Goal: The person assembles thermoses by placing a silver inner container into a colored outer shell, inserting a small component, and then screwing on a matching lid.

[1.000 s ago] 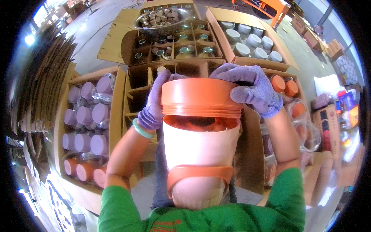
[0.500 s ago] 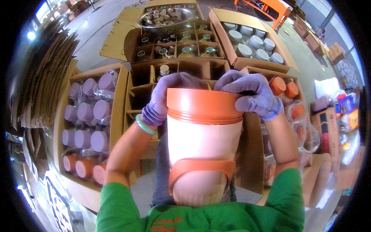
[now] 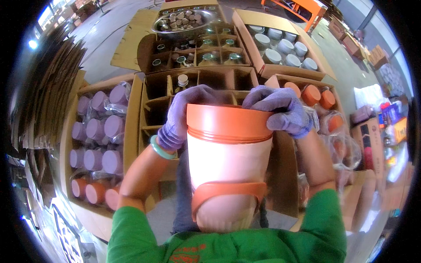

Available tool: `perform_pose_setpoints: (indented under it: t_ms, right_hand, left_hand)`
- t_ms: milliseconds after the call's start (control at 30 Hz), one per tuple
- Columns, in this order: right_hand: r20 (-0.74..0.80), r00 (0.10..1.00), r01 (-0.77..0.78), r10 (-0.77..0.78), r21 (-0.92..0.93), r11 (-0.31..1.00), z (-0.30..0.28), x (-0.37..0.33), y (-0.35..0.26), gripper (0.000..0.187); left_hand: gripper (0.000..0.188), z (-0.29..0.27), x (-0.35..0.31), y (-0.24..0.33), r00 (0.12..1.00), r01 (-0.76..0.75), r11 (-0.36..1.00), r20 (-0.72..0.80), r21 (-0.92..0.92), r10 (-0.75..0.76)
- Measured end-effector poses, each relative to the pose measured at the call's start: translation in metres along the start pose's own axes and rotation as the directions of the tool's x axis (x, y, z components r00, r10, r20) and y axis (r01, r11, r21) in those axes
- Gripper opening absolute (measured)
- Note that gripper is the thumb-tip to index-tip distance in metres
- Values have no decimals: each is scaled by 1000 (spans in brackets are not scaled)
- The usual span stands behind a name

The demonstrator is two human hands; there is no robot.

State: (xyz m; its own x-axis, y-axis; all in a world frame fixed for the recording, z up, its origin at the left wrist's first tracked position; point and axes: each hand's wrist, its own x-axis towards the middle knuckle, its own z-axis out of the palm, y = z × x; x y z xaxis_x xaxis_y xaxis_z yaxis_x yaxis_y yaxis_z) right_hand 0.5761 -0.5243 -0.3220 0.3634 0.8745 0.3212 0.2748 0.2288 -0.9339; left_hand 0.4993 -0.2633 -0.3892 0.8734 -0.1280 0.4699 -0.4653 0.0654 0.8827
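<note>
Close in front of me is a large tapered container [image 3: 229, 162] with a wide orange rim, a pale pinkish body and an orange band near its lower end. My left hand [image 3: 186, 111], in a purple knit glove, grips the rim's left side; its fingertips are hidden behind the rim. Gloved alike, my right hand [image 3: 283, 111] holds the rim's right side, with the thumb outside and the fingers bent over the top edge. Just beyond my left hand, a small corked glass bottle [image 3: 182, 81] stands in a divided cardboard box [image 3: 153, 105].
Lilac-lidded jars [image 3: 95, 129] and several orange-lidded ones fill the left carton. At right, a carton holds orange-lidded jars [image 3: 311, 94] in clear plastic. Farther off are white-lidded jars [image 3: 286, 46], glass bottles [image 3: 209, 58] and a metal bowl [image 3: 160, 27] of corks. Flattened cardboard [image 3: 50, 83] is stacked left.
The boxes and container have shifted slightly left in view. Both hands keep their places on the rim, with only small movement.
</note>
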Motion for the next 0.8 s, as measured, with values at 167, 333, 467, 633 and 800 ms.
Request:
perform_pose_setpoints:
  t_ms: [167,333,467,633,800]
  right_hand:
    - [-29,998,54,-53,44,998,-3,-4,15,51]
    - [56,967,252,-248,-78,965,2,-3,14,54]
    - [-253,904,286,-344,-239,928,33,-12,17,56]
    - [-259,892,276,-370,-336,901,41,-8,6,30]
    - [-127,962,206,-243,-250,946,39,2,-14,25]
  left_hand:
    - [21,9,-5,16,999,-39,986,-12,163,42]
    - [21,16,-11,36,1000,-8,995,-17,97,10]
    - [36,16,-8,38,990,138,973,5,-187,-139]
    - [41,14,-10,26,990,117,897,-26,-426,-142]
    - [40,4,-10,26,998,-25,963,45,-269,39]
